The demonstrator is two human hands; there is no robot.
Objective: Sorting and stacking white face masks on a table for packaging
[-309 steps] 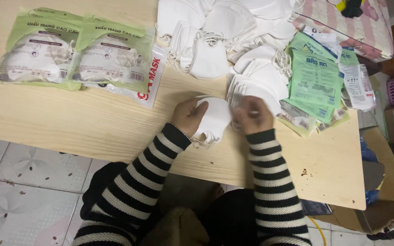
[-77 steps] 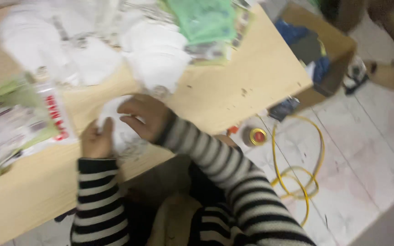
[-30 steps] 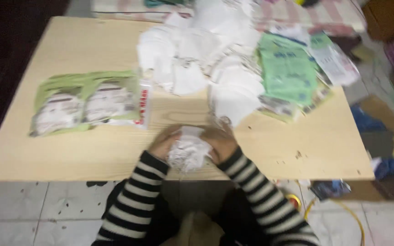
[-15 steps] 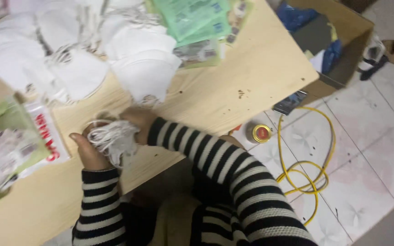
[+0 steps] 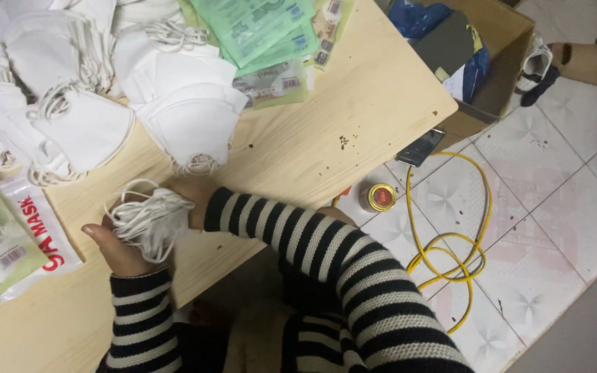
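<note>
- Fingers of the left hand [image 5: 122, 245] curl under a folded white face mask [image 5: 150, 221], gripping it above the wooden table [image 5: 354, 117].
- Right hand [image 5: 188, 197] clasps its far side.
- Heaped white masks [image 5: 105, 97] lie just beyond.

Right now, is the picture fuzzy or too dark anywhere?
Head view: mostly sharp, with soft even light and no glare; the folded white mask with its bunched elastic loops in the left hand is clear. The pale wooden table is bright, the lap beneath it dim, and the whole view is tilted.
</note>
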